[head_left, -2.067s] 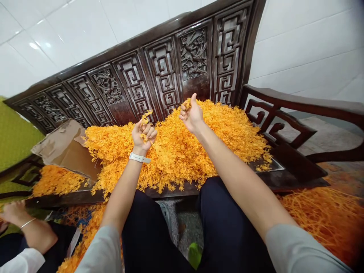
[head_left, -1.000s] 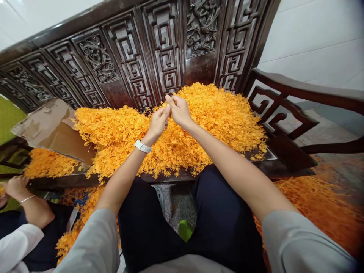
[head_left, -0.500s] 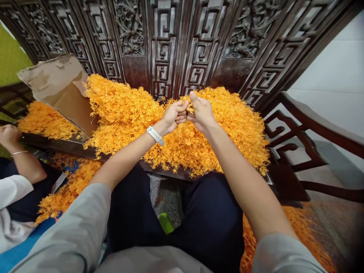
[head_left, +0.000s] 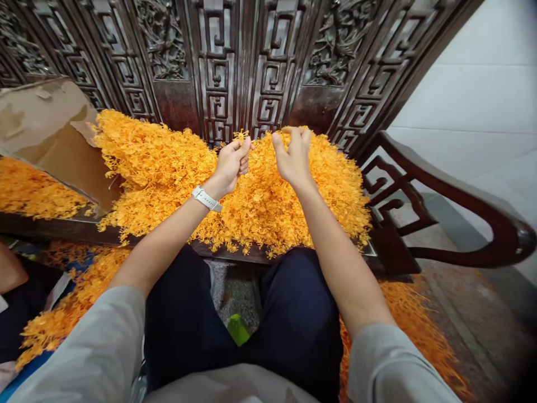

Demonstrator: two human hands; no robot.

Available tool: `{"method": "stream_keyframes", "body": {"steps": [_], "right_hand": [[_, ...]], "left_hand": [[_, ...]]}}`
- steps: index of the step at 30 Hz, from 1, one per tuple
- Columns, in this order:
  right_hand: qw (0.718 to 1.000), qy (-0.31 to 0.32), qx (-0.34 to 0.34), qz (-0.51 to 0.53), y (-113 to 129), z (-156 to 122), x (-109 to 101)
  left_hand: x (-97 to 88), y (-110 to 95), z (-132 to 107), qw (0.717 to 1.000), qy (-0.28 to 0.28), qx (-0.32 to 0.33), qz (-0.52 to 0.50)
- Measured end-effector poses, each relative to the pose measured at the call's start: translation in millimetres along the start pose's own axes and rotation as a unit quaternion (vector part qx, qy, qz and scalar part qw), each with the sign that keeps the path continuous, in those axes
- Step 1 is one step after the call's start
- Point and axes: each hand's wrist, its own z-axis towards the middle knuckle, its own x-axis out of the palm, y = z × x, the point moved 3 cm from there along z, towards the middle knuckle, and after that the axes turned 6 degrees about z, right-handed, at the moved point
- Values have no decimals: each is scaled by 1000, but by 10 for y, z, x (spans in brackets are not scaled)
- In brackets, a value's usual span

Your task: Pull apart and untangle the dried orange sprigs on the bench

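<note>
A large heap of small orange plastic flower sprigs (head_left: 268,207) lies in front of me on a dark wooden bench. Above the heap, my left hand (head_left: 232,165) pinches one orange flower sprig (head_left: 241,136) between thumb and fingertips; its top sticks up past the fingers. A white watch strap sits on that wrist. To the right, my right hand (head_left: 295,154) hovers over the pile, thumb and fingers apart, with nothing visible between them. The two hands are separated by a gap.
A torn cardboard box piece (head_left: 62,134) stands at the left of the heap. Behind rises a carved wooden backrest (head_left: 174,103); a curved armrest (head_left: 457,218) is at the right. More orange sprigs (head_left: 79,296) lie low on the left, near another person's arm (head_left: 10,266).
My hands, close together before at the sprig, have parted. The right hand has opened, and the left keeps the sprig. The view has turned to the right.
</note>
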Motion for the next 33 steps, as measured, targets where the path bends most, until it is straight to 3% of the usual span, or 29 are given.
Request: {"method": "stream_keyframes", "body": {"steps": [3,6,12,14,17,19,21,23,25,27,29,31,33], "right_hand": [[990,109,13,87,162,-101,78],[959,204,16,198,344,-189,204],[879,229,136,395,468,-213,294],[846,249,159,445,602,-242,249],[812,267,168,490,908,-275,70],[813,245,164,501,1082,-247,-102],[813,179,143,535,1157,-166,-269],[792,94,119,592,1098,-66,-378],[775,42,148,613,920,10,-381],[786,32,242,569,698,25,-299],[828,42,300,472,536,-14,-222],[894,73,240,371,499,-56,-198],[942,125,112,291,552,-97,-212]], "left_hand": [[-1,35,41,999,-20,25,0],[10,39,68,999,-24,38,-30],[28,-32,56,993,24,-47,-110],[-33,-94,84,990,5,-49,-131],[-253,-193,197,986,-67,-28,-151],[-414,-242,274,984,-104,-18,-145],[-484,-268,315,990,-93,-10,-105],[-432,-270,301,998,-46,3,-42],[-301,-257,236,999,-4,28,43],[-151,-245,146,988,17,66,137],[-13,-230,60,970,30,100,219],[103,-203,-4,955,51,118,266],[191,-163,-40,950,74,116,281]]}}
